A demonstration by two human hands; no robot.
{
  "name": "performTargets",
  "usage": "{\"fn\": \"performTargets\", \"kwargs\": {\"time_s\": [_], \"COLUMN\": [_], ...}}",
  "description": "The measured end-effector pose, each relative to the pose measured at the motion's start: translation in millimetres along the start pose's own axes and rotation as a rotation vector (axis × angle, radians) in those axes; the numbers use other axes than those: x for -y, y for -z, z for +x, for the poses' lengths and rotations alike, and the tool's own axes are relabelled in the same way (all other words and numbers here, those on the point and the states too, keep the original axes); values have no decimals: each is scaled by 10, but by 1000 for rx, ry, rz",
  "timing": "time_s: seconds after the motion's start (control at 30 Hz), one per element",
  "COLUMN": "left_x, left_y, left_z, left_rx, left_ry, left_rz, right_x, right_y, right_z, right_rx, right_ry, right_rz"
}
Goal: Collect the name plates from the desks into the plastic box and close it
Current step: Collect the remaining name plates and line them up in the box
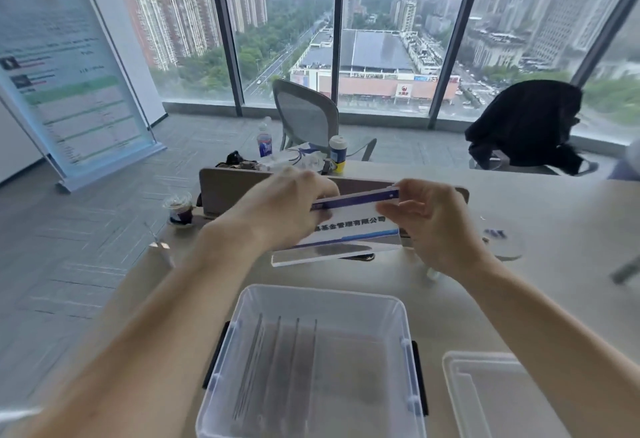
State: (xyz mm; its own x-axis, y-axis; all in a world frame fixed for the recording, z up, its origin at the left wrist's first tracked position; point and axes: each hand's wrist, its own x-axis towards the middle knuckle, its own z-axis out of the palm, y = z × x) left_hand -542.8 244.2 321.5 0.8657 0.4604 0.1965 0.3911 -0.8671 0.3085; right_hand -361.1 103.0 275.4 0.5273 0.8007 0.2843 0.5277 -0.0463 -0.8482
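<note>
A clear acrylic name plate [349, 229] with a white card, black characters and blue stripes is held above the desk, tilted. My left hand [287, 212] grips its left end and my right hand [433, 222] grips its right end. Below it, near me, the clear plastic box [242, 333] stands open with black side latches; several thin plates stand upright inside along its left part. Its clear lid [491, 396] lies flat on the desk to the right of the box.
A grey desk divider [221, 188] stands behind my hands. A drink cup [180, 209] sits at the desk's left edge; two bottles [265, 139] and clutter lie beyond the divider. A grey mesh chair [304, 115] and a chair draped with a black jacket [526, 125] stand by the window.
</note>
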Motion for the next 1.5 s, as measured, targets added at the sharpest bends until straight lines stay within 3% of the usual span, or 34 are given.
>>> {"fn": "performTargets", "kwargs": {"time_s": [0.17,0.23,0.4,0.63,1.03,1.5], "left_x": [-150,-154,-48,150,497,480], "left_y": [-210,-306,-765,-1747,-3044,-3511], "left_z": [6,-12,-76,-278,-505,-636], "left_rx": [7,13,183,477,683,608], "left_ry": [24,74,264,454,678,806], "left_rz": [-149,-267,-554,-604,-560,-487], "right_x": [-67,-228,-589,-1268,-2499,-2858], "right_y": [87,2,-607,-1174,-1891,-2182], "right_z": [-325,-462,-822,-1215,-1483,-1528], "right_rx": [-249,-326,-176,-42,152,266], "right_ry": [-68,-232,-730,-1007,-1209,-1201], "right_rz": [59,93,573,558,446,233]}}
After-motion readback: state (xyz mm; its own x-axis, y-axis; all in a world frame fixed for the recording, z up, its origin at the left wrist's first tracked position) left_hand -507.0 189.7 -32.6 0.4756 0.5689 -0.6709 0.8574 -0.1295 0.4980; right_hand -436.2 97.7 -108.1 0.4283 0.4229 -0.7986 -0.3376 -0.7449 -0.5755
